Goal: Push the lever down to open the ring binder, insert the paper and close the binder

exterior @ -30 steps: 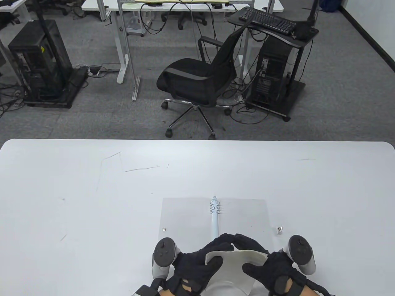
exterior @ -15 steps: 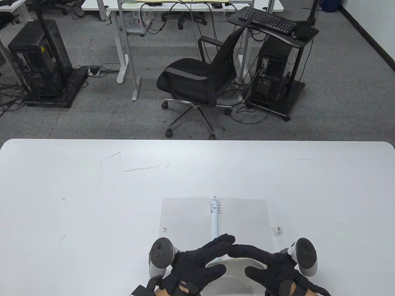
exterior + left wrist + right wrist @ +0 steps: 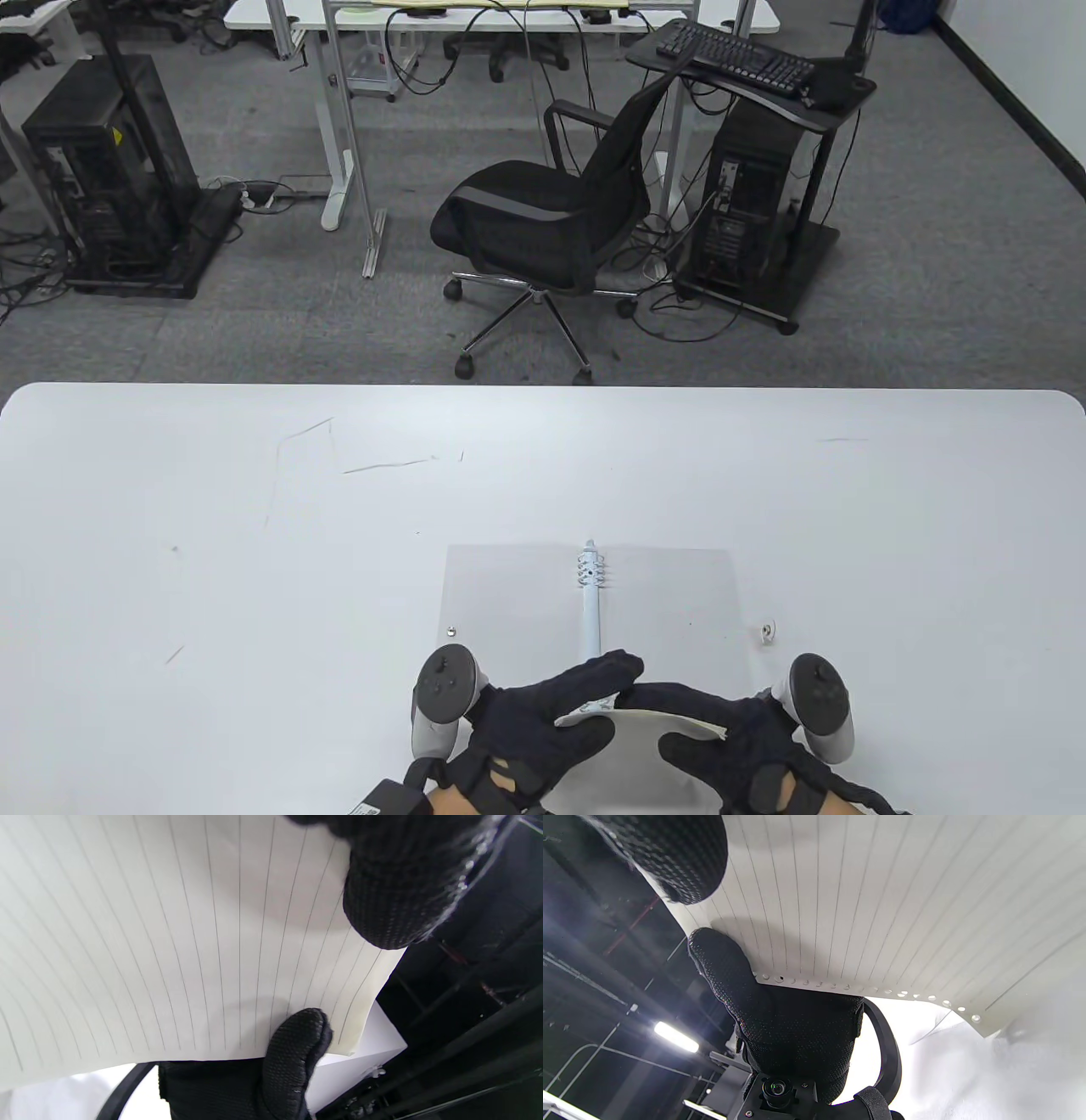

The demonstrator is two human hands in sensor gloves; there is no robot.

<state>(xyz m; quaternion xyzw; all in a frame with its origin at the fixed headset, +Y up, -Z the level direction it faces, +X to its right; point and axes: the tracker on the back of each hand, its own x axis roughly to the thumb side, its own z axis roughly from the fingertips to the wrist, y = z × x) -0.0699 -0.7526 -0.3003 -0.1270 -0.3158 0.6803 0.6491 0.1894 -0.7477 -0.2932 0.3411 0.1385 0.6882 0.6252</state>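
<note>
The ring binder (image 3: 509, 594) lies open and flat, with its white spine (image 3: 590, 615) and a cluster of rings (image 3: 591, 570) at the far end. Over its near end both hands hold one lined sheet of paper (image 3: 653, 722) between them. My left hand (image 3: 551, 705) pinches the sheet's left part, fingers on top and thumb beneath. My right hand (image 3: 730, 734) pinches the right part the same way. The lined paper (image 3: 169, 942) fills the left wrist view. In the right wrist view the paper (image 3: 903, 899) shows a row of punched holes (image 3: 865, 988) along one edge. The spine's near end is hidden.
A small metal piece (image 3: 768, 632) lies on the white table (image 3: 254, 552) just right of the binder cover. A round stud (image 3: 451, 631) sits on the left cover. Beyond the table's far edge stand an office chair (image 3: 543, 229) and computer carts.
The sheet stood raised with its face showing; it has tipped flatter, so only its edge shows now. Both hands stayed over the binder's near end.
</note>
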